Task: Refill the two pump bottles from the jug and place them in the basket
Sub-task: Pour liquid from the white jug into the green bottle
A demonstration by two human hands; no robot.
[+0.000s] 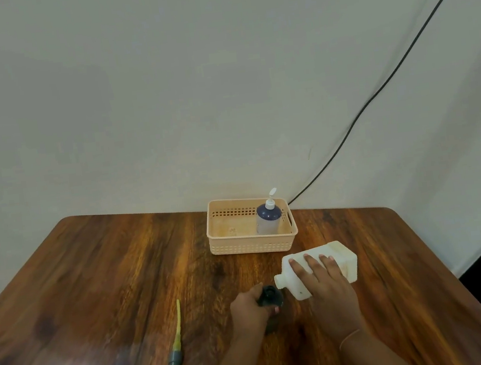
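My right hand (pixel 325 281) grips the white jug (pixel 340 256), which is tipped over with its open spout right beside the mouth of a dark bottle (pixel 270 297). My left hand (pixel 247 309) is wrapped around that dark bottle, which stands on the table without its pump. Its grey pump head with a yellow tube (pixel 176 346) lies on the table to the left. A second pump bottle (pixel 268 216), pale with a dark blue top and a white pump, stands upright in the right end of the peach basket (pixel 235 248).
The wooden table (pixel 93 276) stands against a pale wall. A black cable (pixel 387 79) runs down the wall to the table's back edge behind the basket. The table's right edge drops off to a dark floor.
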